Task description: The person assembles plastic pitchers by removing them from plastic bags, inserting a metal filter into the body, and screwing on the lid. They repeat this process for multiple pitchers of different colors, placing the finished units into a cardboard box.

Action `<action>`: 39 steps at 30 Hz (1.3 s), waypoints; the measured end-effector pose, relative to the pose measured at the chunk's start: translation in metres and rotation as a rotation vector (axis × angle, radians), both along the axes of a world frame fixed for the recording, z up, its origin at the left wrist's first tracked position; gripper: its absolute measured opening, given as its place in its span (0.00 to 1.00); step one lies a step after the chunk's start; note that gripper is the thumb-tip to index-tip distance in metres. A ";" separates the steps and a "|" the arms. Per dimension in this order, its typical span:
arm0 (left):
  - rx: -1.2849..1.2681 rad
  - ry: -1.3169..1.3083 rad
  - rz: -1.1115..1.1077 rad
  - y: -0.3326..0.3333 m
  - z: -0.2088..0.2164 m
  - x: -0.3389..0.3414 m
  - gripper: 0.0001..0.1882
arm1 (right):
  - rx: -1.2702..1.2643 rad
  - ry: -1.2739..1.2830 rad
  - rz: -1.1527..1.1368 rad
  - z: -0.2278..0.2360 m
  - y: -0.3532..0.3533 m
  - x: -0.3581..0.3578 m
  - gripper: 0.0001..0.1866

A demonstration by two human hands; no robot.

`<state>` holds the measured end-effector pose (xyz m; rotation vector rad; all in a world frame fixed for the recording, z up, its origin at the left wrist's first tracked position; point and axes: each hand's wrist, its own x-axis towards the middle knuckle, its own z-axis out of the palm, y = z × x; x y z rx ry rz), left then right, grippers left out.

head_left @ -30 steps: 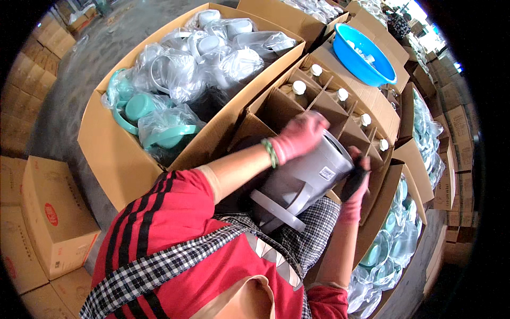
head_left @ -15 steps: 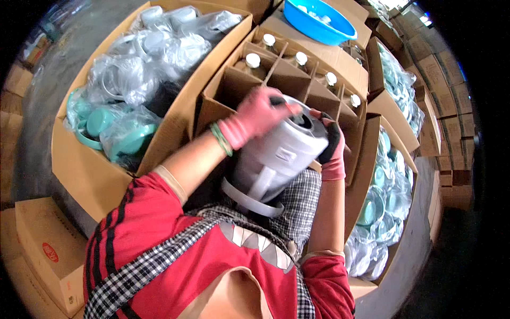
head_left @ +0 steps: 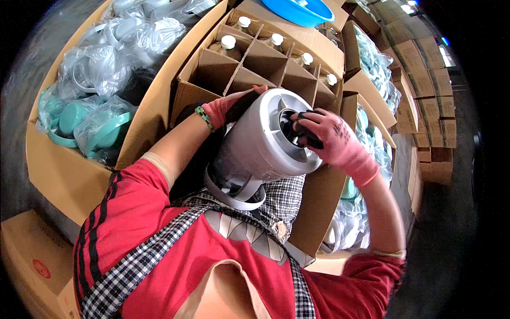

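Observation:
A grey plastic thermos jug (head_left: 234, 143) leans across my lap, its round base turned up and away from me. The jug's curved handle rests low against my checked apron. My left hand (head_left: 236, 106), in a pink and black glove, closes round the jug's far left side; some of its fingers are hidden behind the jug. My right hand (head_left: 326, 135), in a matching glove, bends its fingers into the dark round opening in the base. Whether those fingers pinch a small part in there cannot be made out.
A divided carton (head_left: 207, 69) beyond my lap holds several white-capped bottles (head_left: 228, 42). At left a large carton (head_left: 58, 170) is full of bagged grey and teal plastic parts (head_left: 95, 74). More bagged parts (head_left: 366, 127) fill cartons at right. A blue basin (head_left: 297, 13) stands at the far side.
The jug has tilted so its base faces up more. My left hand has gone from the base to the jug's side; my right hand has moved from its side onto the base opening.

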<state>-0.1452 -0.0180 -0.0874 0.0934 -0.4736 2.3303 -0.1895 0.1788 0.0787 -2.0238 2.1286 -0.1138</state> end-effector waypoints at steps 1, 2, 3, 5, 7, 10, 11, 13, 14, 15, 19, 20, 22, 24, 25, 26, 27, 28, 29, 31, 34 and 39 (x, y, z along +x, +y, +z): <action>0.017 0.032 -0.014 -0.002 0.002 0.001 0.16 | 0.143 0.106 0.017 0.013 -0.012 0.005 0.14; 0.036 0.063 -0.030 -0.003 0.004 0.003 0.16 | 0.234 0.151 0.040 0.016 -0.021 0.006 0.12; -0.035 0.199 0.058 0.000 0.001 0.002 0.16 | 0.330 0.191 0.065 0.015 -0.028 0.007 0.11; -0.216 0.296 0.196 0.001 -0.007 0.001 0.16 | 0.361 0.157 -0.298 0.000 -0.042 0.017 0.11; -0.441 0.216 0.289 -0.004 -0.009 -0.002 0.17 | 0.326 0.076 -0.457 -0.006 -0.048 0.016 0.14; -0.480 0.299 0.291 -0.014 -0.013 -0.003 0.18 | 0.381 -0.751 -0.947 0.004 -0.061 0.000 0.19; -0.483 0.289 0.302 -0.019 -0.014 -0.001 0.18 | 0.423 -0.678 -0.936 0.015 -0.065 0.003 0.10; -0.508 0.287 0.308 -0.018 -0.002 0.006 0.19 | 0.167 0.026 -0.036 0.011 -0.043 0.005 0.06; -0.362 0.262 0.216 -0.020 -0.003 0.003 0.19 | 0.167 0.200 0.247 0.012 -0.039 0.001 0.08; -0.426 0.275 0.221 -0.022 -0.009 -0.002 0.19 | 0.156 0.377 0.536 0.016 -0.039 -0.001 0.11; -0.540 0.322 0.290 -0.014 -0.025 -0.011 0.20 | 0.189 0.394 0.757 0.017 -0.051 -0.020 0.12; -0.497 0.094 0.268 -0.013 -0.041 -0.017 0.20 | 0.212 0.407 0.771 0.017 -0.056 -0.026 0.11; -0.710 0.310 0.387 -0.010 -0.022 -0.013 0.21 | 0.302 0.399 0.682 0.007 -0.054 -0.030 0.09; -0.752 0.392 0.399 -0.008 -0.016 -0.014 0.21 | 0.336 0.344 0.626 0.003 -0.055 -0.031 0.09; -0.691 0.362 0.353 -0.009 -0.017 -0.015 0.21 | 0.371 0.311 0.485 0.002 -0.056 -0.029 0.10; -0.630 0.332 0.306 -0.009 -0.018 -0.016 0.21 | 0.405 0.278 0.343 0.001 -0.054 -0.025 0.11; -0.602 0.335 0.302 -0.011 -0.017 -0.017 0.21 | 0.433 0.245 0.201 0.001 -0.054 -0.021 0.12; -0.574 0.338 0.297 -0.014 -0.016 -0.017 0.20 | 0.387 0.160 0.065 -0.003 -0.052 -0.019 0.14; -0.545 0.342 0.292 -0.016 -0.015 -0.016 0.20 | 0.325 0.111 -0.059 -0.005 -0.050 -0.012 0.13; -0.501 0.334 0.287 -0.019 -0.008 -0.015 0.20 | 0.346 0.080 -0.117 -0.001 -0.054 -0.011 0.13; -0.313 0.273 0.257 -0.021 -0.016 -0.012 0.18 | -0.100 0.109 -0.171 0.006 -0.035 0.017 0.11; -0.206 0.240 0.240 -0.015 -0.012 -0.015 0.16 | -0.029 -0.907 -0.926 -0.026 0.045 0.116 0.19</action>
